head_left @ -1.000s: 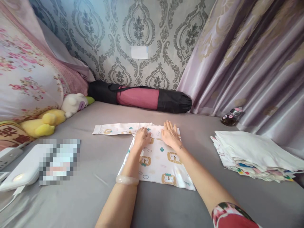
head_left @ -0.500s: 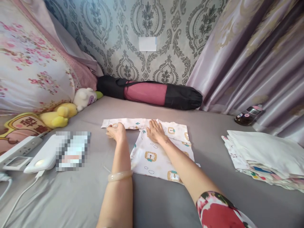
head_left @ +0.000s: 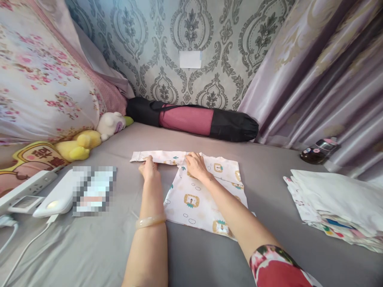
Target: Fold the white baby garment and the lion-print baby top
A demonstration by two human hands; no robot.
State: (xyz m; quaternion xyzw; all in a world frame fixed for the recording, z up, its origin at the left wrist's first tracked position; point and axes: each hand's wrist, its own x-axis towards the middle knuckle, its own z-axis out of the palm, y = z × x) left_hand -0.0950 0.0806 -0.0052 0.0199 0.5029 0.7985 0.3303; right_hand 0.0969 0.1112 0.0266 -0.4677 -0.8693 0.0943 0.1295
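Observation:
A small white long-sleeved shirt [head_left: 206, 207] with lion faces and leaf prints lies on the grey sheet, one sleeve [head_left: 163, 156] stretched out to the left. My left hand [head_left: 149, 169] is closed on the lower edge of that sleeve, near its cuff, thumb up. At the shoulder, where sleeve meets body, my right hand [head_left: 196, 165] has its fingers bent together and gripping the cloth. The other sleeve appears folded in on the right side, partly behind my right forearm.
A stack of folded clothes [head_left: 335, 199] sits right, below a drink bottle [head_left: 318, 150]. A rolled mat in a bag [head_left: 185, 119] lies along the wall. Left are plush toys [head_left: 80, 145], a power strip [head_left: 30, 187], a white power bank [head_left: 61, 193] and a blurred-out phone [head_left: 95, 189].
My right hand has gone from flat with spread fingers to bent fingers gripping the shoulder. My left hand still holds the sleeve. The whole view has shifted slightly.

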